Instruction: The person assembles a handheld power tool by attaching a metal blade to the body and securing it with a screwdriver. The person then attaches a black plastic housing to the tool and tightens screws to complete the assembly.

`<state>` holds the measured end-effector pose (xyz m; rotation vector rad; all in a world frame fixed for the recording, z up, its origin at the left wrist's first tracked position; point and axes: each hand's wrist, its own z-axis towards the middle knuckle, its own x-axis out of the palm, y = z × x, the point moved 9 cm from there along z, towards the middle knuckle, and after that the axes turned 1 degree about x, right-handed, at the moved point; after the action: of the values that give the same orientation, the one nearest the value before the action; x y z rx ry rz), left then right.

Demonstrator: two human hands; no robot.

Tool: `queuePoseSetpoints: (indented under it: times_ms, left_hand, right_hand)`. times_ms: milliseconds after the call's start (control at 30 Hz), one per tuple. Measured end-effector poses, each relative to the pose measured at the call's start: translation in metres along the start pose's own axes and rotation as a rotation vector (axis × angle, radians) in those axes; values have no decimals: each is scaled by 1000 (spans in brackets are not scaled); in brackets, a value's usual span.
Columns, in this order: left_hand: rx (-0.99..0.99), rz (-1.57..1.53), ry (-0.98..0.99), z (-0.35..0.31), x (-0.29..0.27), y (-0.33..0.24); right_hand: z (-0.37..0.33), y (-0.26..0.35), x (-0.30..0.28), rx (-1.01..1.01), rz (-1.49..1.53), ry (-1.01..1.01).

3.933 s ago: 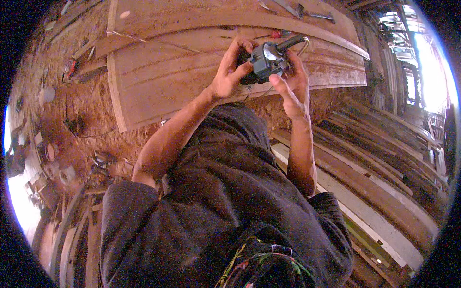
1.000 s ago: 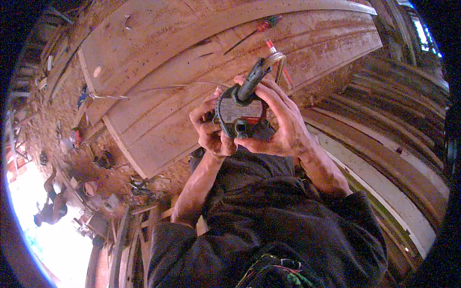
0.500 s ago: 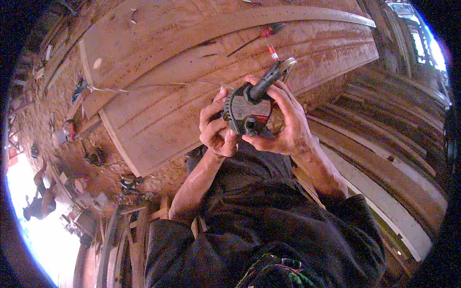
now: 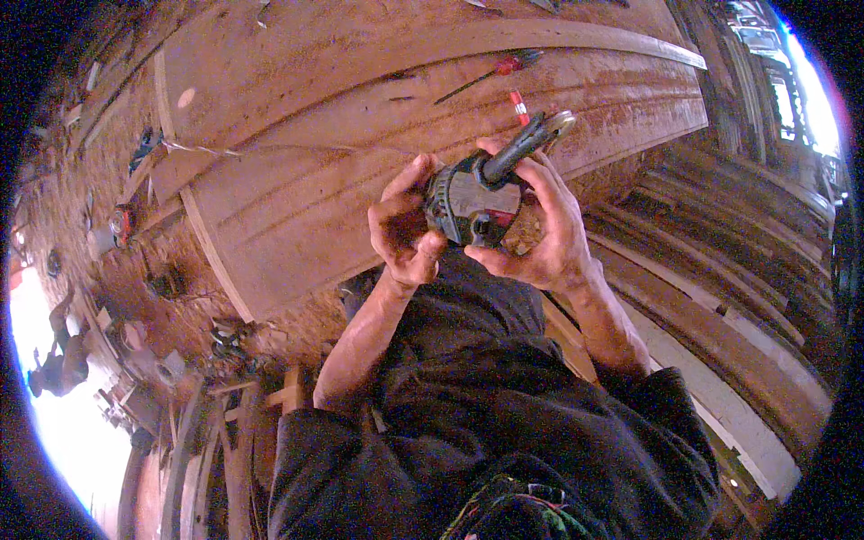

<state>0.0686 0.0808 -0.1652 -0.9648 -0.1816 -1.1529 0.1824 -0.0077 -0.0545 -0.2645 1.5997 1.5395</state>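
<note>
A black handheld power tool (image 4: 467,207) with a rounded body, a ribbed edge, a grey label and a thick dark tube sticking up to the right is held over my lap. My right hand (image 4: 553,229) grips its right side, thumb near the lower edge and fingers behind the tube. Against the ribbed left side rests my left hand (image 4: 399,225), its fingers curled and its thumb at the tool's lower left; part of that contact is hidden.
A broad wooden board (image 4: 297,243) dusted with sawdust spans the area ahead. On it lie a red-handled screwdriver (image 4: 509,65) and a red-and-white stick-like item (image 4: 519,108). Long planks (image 4: 711,315) are stacked at right. A red-and-grey tool (image 4: 121,225) sits at left.
The power tool has shifted slightly right and tilted a little. My left hand's fingers have loosened and spread somewhat from their tighter curl; my right hand keeps its hold.
</note>
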Motion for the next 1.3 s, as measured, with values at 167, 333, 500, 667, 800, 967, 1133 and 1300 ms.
queuePoseSetpoints:
  times_ms: [167, 333, 500, 667, 800, 967, 1133, 1300]
  left_hand:
    - [-138, 88, 49, -1, 1, 3]
    - [-96, 73, 78, -3, 0, 4]
    - [-76, 87, 54, -6, -3, 3]
    - [-239, 33, 24, 3, 2, 8]
    - [-415, -15, 17, 12, 11, 15]
    - [-543, 298, 92, 16, 15, 14]
    - [-452, 354, -36, 19, 11, 9]
    - [-353, 446, 41, 15, 10, 19]
  right_hand:
    - [-2, -6, 3, 6, 73, -3]
    - [-5, -7, 8, 26, 138, -8]
    - [-3, -5, 13, 10, 97, 42]
    - [-4, -13, 11, 74, 229, 37]
    - [-4, -12, 7, 121, 170, -42]
    - [-7, -15, 14, 49, 218, 20]
    - [-8, -23, 17, 82, 259, 20]
    - [-4, -16, 21, 82, 327, -27]
